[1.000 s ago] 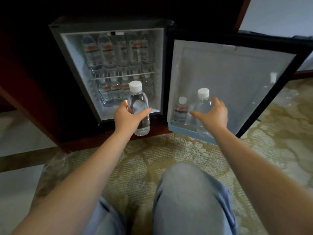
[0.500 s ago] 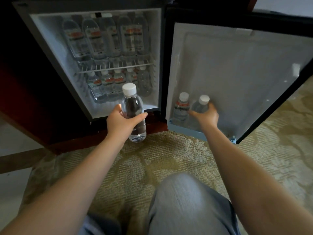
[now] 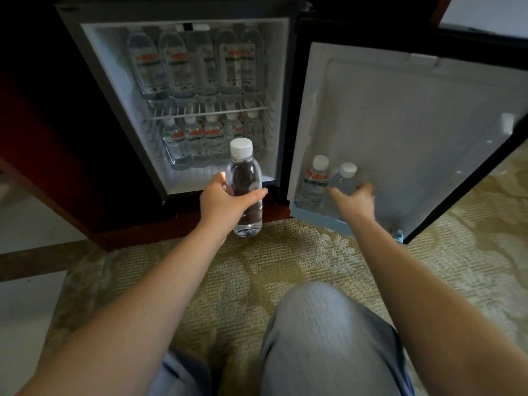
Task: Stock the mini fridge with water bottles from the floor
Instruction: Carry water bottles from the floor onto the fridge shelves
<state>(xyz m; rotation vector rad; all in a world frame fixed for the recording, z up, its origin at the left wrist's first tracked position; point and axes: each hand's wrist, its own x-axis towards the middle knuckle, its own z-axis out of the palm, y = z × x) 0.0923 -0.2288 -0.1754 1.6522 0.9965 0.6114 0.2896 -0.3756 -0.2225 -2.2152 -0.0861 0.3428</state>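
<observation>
The mini fridge (image 3: 85,81) stands open, with several labelled water bottles on its wire shelf (image 3: 205,111) and several more below it. My left hand (image 3: 225,201) grips a clear water bottle (image 3: 245,181) with a white cap, upright in front of the fridge's lower opening. My right hand (image 3: 354,202) is wrapped around a second water bottle (image 3: 344,178) that stands in the door's bottom rack (image 3: 337,222), beside a labelled bottle (image 3: 314,181) in the same rack.
The fridge door (image 3: 414,132) swings open to the right, its upper inner face bare. A patterned beige carpet (image 3: 257,267) covers the floor. My knee (image 3: 323,332) in grey trousers is low in the middle. Dark wooden cabinetry (image 3: 43,138) surrounds the fridge.
My right hand has lowered its bottle into the door rack beside the labelled one. The left hand has kept its bottle in front of the fridge.
</observation>
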